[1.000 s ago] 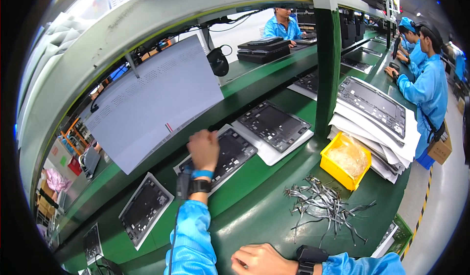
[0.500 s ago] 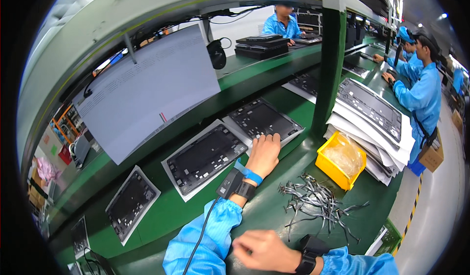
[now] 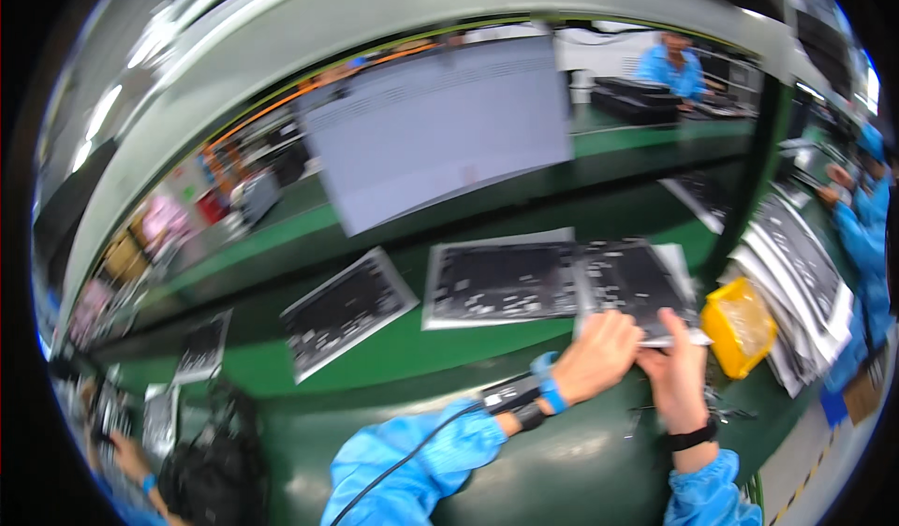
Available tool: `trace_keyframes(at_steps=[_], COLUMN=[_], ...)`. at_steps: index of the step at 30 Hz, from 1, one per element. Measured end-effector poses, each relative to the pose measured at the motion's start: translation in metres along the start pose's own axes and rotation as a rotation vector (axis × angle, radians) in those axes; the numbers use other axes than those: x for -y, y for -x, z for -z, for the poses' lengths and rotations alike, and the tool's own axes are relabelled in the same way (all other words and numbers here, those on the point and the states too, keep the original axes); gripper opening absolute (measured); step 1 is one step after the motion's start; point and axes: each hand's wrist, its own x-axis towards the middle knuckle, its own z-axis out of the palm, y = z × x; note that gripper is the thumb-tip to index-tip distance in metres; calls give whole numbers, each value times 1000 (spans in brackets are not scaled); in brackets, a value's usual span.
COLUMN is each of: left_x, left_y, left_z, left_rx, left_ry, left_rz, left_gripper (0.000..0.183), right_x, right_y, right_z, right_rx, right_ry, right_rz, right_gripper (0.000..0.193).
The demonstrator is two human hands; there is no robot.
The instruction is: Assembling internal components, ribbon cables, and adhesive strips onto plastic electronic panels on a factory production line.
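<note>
Our right hand (image 3: 678, 381) just joined our left hand (image 3: 599, 356) at the panel's (image 3: 629, 278) near edge, both half-curled, so we're two-handed there now, though can't tell if gripping.

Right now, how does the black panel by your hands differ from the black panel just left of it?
The panel by the hands has the left hand and right hand at its near edge; the panel to its left has neither.
The first sits slanted in view; the second lies nearly level.
Both are black with small pale patches and lie over white paper.
</note>
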Motion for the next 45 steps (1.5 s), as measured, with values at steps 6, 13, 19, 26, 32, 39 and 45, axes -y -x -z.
trace_keyframes(at_steps=[6,13,19,26,32,39,45], left_x=[-18,7,1,-9,-48,-79,-79], left_y=[8,50,79,141,193,196,191], left_z=[9,26,59,148,216,233,217], left_rx=[-223,-204,-323,-665,-347,-399,-221], left_ry=[106,514,1814,1969,1378,968,831], left_rz=[140,702,1229,1220,1491,1457,1444], left_gripper=[44,38,99,93,42,32,20], right_x=[-14,5,33,6,12,49,108], right_y=[-72,-105,-92,1,48,48,29], right_z=[72,104,100,45,14,-6,47], right_rx=[-114,5,259,540,701,458,36], right_ry=[221,76,-61,128,504,1236,1101], right_rz=[187,394,124,-378,-390,638,689], right_gripper=[24,27,25,49,58,15,10])
